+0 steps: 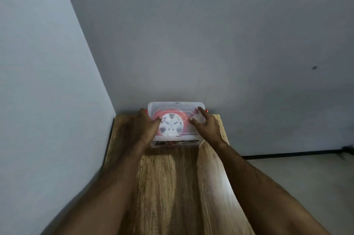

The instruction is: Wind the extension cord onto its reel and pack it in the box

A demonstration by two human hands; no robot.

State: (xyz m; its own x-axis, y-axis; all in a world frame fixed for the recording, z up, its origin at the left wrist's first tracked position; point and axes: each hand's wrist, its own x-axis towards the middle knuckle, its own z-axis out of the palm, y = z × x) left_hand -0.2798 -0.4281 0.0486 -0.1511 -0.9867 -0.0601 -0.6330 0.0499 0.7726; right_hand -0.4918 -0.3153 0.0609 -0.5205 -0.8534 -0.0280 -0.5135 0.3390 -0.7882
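Now the left hand and right hand lie flat, fingers spread, on the clear lid; the red cord reel sits inside the box. Press both sides evenly until the red latches seat.

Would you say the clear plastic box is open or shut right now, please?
Shut, apparently: the lid lies flat over the box, the reel shows through it, and the left hand and right hand press on top. Whether the latches are fastened cannot be told.
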